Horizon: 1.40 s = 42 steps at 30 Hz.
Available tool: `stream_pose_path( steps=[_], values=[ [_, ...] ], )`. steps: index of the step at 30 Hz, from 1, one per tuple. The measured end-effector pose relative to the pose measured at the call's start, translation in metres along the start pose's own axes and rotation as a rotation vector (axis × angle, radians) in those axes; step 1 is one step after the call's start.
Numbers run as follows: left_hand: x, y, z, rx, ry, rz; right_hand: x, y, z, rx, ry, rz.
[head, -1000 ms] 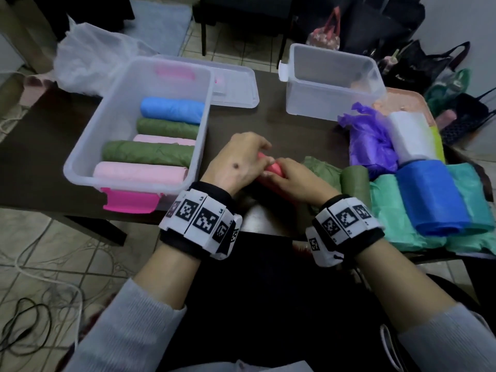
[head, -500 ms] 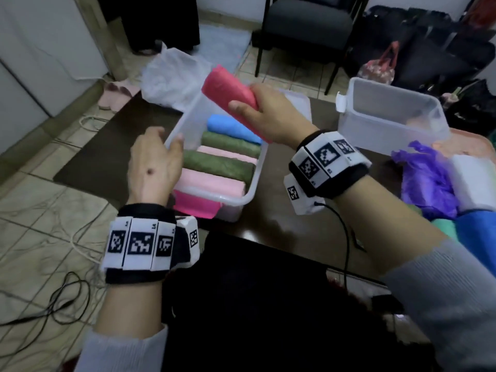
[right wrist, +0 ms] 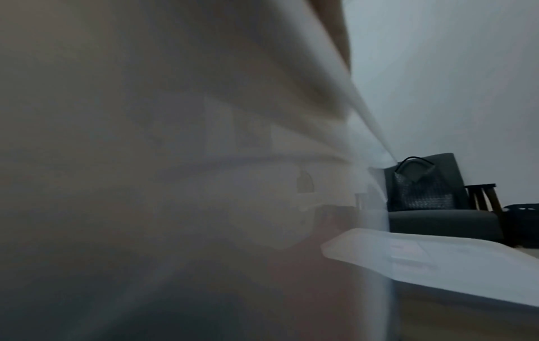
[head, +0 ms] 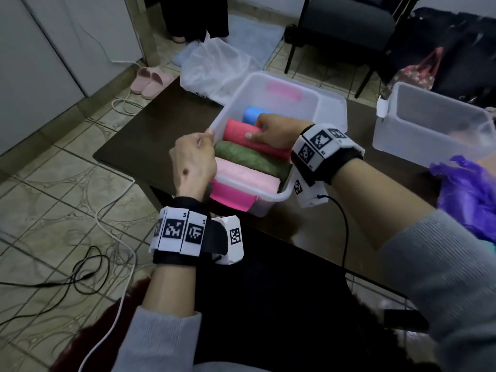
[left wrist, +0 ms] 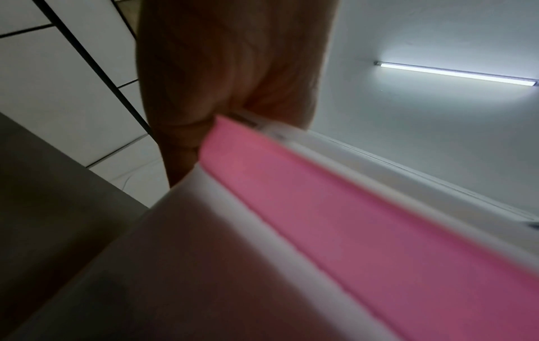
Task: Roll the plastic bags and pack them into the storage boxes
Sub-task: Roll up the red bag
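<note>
Two hands work at the clear plastic storage box (head: 316, 103): my left hand (head: 194, 159) grips its near rim; my right hand (head: 271, 131) clasps a soft, light, springy red rolled bag (head: 236, 131) mid-length inside it.

Pink slippers (head: 150, 81), chair (head: 346, 20), floor cables (head: 88, 264)

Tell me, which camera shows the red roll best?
The head view: the red roll lies in the storage box, held by the right hand. The left wrist view shows only the box's pink latch; the right wrist view is blurred, no roll recognizable.
</note>
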<state>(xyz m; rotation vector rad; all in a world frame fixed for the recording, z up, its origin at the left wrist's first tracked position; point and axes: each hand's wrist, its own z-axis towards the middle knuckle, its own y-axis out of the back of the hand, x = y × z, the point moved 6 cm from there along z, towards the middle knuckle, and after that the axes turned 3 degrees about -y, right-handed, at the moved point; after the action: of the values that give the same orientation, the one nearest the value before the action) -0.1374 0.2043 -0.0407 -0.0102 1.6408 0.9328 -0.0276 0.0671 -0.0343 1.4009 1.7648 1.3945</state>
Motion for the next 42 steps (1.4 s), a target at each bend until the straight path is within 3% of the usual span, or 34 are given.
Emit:
stream_pose_path(
  steps=[3, 8, 16, 24, 34, 36, 38, 40, 42],
  values=[
    [0.001, -0.001, 0.001, -0.001, -0.015, -0.007, -0.001, -0.003, 0.001, 0.049, -0.048, -0.073],
    [0.003, -0.002, 0.003, 0.005, -0.033, -0.004, 0.001, -0.006, 0.005, -0.024, -0.076, -0.003],
    [-0.001, 0.000, 0.001, -0.009, -0.049, -0.007, 0.005, -0.011, -0.003, 0.166, -0.002, -0.073],
    [0.000, 0.000, 0.000, 0.000, -0.025, 0.011, 0.011, -0.021, -0.004, 0.117, -0.077, -0.045],
    [-0.005, 0.000, -0.002, -0.031, -0.056, 0.015, 0.010, -0.042, -0.002, 0.120, -0.057, 0.002],
    [-0.007, 0.001, -0.004, -0.053, -0.064, 0.031, 0.011, -0.035, -0.002, 0.019, 0.009, 0.096],
    [-0.011, 0.003, -0.006, -0.084, -0.112, 0.054, 0.015, -0.016, -0.011, -0.208, 0.149, 0.261],
    [-0.022, 0.004, -0.012, -0.115, -0.231, 0.110, 0.012, 0.003, -0.030, -0.466, 0.260, 0.420],
    [-0.042, 0.004, -0.024, -0.137, -0.367, 0.111, -0.003, 0.012, -0.049, -0.667, 0.270, 0.482]
  ],
)
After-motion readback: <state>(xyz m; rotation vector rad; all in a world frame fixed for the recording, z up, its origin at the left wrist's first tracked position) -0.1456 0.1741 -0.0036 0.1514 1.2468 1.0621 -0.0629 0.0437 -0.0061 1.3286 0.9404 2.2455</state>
